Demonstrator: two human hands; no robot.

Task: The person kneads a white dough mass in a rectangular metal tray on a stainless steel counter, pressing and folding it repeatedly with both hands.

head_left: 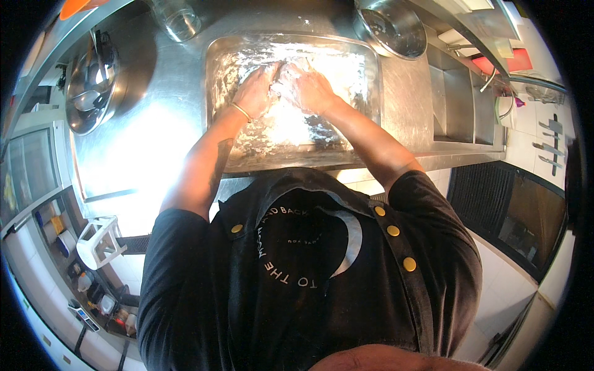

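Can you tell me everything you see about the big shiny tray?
The tray is a wide, silvery rectangle with rounded corners and raised sides all around. It looks like metal. Whitish smears and patches cover much of its inside, and bright glare hides part of its bottom. It lies flat on the counter, near the front edge. The left hand and right hand are close together inside it; whether they press its bottom is unclear.

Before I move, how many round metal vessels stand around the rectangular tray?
2. The left vessel stands left of the tray; the right vessel sits by the tray's far right corner. Others may be outside the view.
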